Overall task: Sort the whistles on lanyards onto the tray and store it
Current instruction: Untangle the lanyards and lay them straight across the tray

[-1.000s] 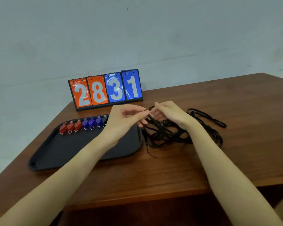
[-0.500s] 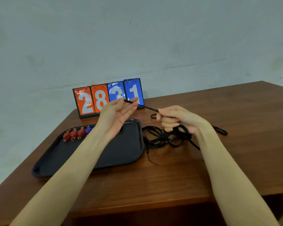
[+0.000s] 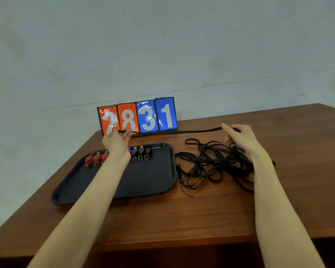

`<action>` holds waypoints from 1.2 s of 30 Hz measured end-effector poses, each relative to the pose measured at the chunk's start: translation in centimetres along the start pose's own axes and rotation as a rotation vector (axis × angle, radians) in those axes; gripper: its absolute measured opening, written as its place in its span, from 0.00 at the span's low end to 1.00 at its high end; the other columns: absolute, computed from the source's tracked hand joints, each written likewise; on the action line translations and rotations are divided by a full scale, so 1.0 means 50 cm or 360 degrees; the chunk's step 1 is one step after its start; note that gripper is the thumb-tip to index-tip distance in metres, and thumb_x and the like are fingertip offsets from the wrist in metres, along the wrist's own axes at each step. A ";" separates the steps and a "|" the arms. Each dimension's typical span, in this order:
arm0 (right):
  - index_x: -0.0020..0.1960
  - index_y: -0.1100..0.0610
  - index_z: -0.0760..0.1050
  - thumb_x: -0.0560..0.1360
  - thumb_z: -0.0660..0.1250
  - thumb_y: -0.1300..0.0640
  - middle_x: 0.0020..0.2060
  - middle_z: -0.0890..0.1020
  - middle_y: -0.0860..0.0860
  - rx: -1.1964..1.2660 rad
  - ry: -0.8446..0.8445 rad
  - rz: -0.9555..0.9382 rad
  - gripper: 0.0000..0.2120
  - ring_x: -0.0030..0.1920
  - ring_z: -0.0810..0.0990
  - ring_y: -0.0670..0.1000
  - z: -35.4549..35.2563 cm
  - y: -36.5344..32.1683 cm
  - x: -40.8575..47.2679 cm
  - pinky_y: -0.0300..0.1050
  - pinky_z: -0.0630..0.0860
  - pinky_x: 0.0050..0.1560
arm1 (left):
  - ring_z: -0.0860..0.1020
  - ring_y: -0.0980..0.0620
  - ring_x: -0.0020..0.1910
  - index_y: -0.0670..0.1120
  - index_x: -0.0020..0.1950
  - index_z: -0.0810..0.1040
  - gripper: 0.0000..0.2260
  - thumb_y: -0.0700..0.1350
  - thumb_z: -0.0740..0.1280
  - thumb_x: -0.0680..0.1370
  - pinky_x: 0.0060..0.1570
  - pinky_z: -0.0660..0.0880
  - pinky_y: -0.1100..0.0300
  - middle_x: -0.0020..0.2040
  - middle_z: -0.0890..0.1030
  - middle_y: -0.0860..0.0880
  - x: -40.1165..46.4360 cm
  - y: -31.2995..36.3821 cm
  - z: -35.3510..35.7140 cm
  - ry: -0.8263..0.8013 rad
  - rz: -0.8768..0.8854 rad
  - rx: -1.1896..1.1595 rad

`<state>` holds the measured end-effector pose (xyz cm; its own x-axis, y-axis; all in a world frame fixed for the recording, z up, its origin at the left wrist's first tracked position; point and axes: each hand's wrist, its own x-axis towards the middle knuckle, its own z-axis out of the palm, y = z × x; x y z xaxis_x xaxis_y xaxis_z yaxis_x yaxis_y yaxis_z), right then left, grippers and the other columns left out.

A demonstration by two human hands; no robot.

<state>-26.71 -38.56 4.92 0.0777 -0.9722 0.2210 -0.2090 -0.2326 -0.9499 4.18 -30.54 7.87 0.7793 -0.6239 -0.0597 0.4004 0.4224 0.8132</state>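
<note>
A black lanyard (image 3: 182, 131) is stretched taut between my hands, above the table. My left hand (image 3: 117, 141) pinches its left end, where a small metal ring shows, over the far edge of the black tray (image 3: 149, 180). My right hand (image 3: 240, 138) grips its right end above a tangled pile of black lanyards (image 3: 211, 165) lying right of the tray. Along the tray's far edge lie red whistles (image 3: 96, 158), a purple one partly hidden by my left wrist, and dark whistles (image 3: 141, 151) with metal rings.
A flip scoreboard (image 3: 137, 118) reading 2831 stands at the table's far edge, just behind the stretched lanyard. The wooden table (image 3: 182, 213) ends close to me at the front and falls away on the left beside the tray. A pale wall rises behind.
My hands have moved apart, the left one leftward and the right one rightward, drawing one lanyard out of the pile into a straight line. The head camera has also tilted up.
</note>
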 end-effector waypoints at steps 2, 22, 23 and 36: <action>0.32 0.58 0.72 0.81 0.58 0.51 0.29 0.77 0.52 0.0189 0.0028 0.0046 0.21 0.40 0.76 0.53 -0.008 0.003 0.001 0.52 0.73 0.55 | 0.84 0.53 0.39 0.39 0.62 0.71 0.10 0.39 0.60 0.82 0.37 0.80 0.63 0.48 0.82 0.44 0.011 -0.004 -0.010 0.0023 0.0070 0.0076; 0.48 0.57 0.79 0.79 0.63 0.52 0.48 0.84 0.48 -0.0124 -0.1074 -0.0513 0.09 0.54 0.80 0.44 0.263 -0.068 -0.084 0.42 0.70 0.63 | 0.79 0.53 0.36 0.41 0.49 0.76 0.02 0.39 0.64 0.79 0.39 0.78 0.63 0.39 0.80 0.46 -0.087 0.079 -0.005 -0.1095 -0.0269 0.0003; 0.40 0.57 0.78 0.80 0.60 0.52 0.39 0.83 0.49 -0.0002 -0.1114 -0.0450 0.14 0.47 0.82 0.46 0.253 -0.068 -0.083 0.43 0.72 0.61 | 0.79 0.53 0.36 0.40 0.50 0.75 0.02 0.38 0.64 0.79 0.40 0.78 0.63 0.40 0.81 0.46 -0.075 0.085 -0.011 -0.0988 -0.0256 -0.0065; 0.43 0.60 0.79 0.79 0.63 0.53 0.23 0.67 0.47 0.0073 -0.0876 -0.0063 0.13 0.24 0.63 0.44 0.208 -0.040 -0.062 0.36 0.61 0.25 | 0.82 0.51 0.52 0.33 0.63 0.73 0.12 0.34 0.61 0.80 0.48 0.80 0.62 0.57 0.80 0.40 0.063 0.115 -0.219 -0.0113 0.0201 0.0220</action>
<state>-16.37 -34.78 3.84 0.5853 -0.8019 0.1202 -0.1537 -0.2553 -0.9546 14.22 -22.87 6.03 0.7811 -0.6187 0.0847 0.2279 0.4087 0.8838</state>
